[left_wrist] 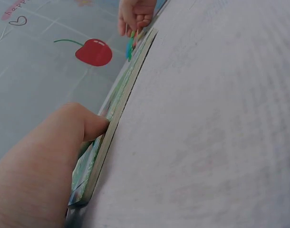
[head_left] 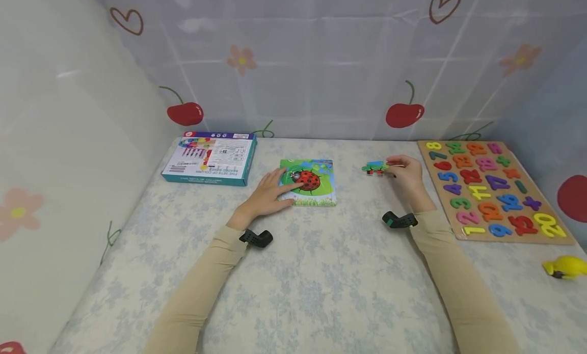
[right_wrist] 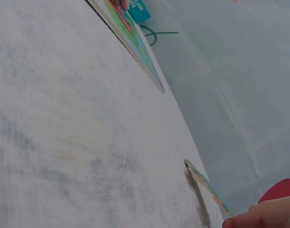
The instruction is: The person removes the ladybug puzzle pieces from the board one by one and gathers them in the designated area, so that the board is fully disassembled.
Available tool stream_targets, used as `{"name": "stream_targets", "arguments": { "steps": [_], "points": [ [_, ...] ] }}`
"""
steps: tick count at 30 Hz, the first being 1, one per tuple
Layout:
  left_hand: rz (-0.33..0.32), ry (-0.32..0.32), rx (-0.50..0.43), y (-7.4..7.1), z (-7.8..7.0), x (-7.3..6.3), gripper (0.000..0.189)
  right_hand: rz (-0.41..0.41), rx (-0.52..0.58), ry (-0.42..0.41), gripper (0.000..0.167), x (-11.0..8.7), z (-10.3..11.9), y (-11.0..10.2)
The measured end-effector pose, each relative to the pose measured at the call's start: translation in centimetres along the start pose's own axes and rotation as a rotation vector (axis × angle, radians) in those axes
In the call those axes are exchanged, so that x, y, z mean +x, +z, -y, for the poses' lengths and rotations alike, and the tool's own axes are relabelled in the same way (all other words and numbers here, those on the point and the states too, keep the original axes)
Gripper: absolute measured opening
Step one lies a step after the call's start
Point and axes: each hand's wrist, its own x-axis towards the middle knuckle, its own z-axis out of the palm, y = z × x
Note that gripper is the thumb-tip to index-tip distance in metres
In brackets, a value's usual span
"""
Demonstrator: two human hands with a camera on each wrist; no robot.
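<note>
A square ladybug puzzle board (head_left: 324, 197) lies flat on the table. My left hand (head_left: 264, 196) rests on its left side, fingers spread across the ladybug picture. In the left wrist view the thumb (left_wrist: 90, 126) lies at the edge of the board (left_wrist: 117, 111). To the right of the board, my right hand (head_left: 408, 177) pinches a small jigsaw puzzle piece (head_left: 375, 167) in green, blue and red between thumb and fingertips. The right wrist view has this puzzle piece (right_wrist: 207, 184) tilted close over the tabletop, with a shadow beneath it.
A boxed bead set (head_left: 208, 159) lies at the back left. On the right is a wooden number board (head_left: 451, 211) with colourful numerals. A yellow toy (head_left: 566, 267) sits at the right edge. A printed curtain (head_left: 293, 89) hangs behind the table.
</note>
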Motion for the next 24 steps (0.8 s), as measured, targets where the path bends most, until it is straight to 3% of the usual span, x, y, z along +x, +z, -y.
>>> {"name": "stream_targets", "arguments": {
  "steps": [15, 19, 24],
  "points": [
    [0.001, -0.006, -0.001, -0.1, 0.1, 0.1, 0.052, -0.059, -0.033, 0.005, 0.028, -0.1, 0.2, 0.6],
    [0.014, -0.032, -0.033, -0.1, 0.0, 0.0, 0.052, -0.025, -0.076, -0.022, 0.029, -0.8, 1.2, 1.3],
    [0.021, -0.058, -0.059, -0.1, 0.1, -0.1, 0.051, 0.090, -0.060, -0.074, 0.030, -1.6, 2.7, 3.5]
  ]
}}
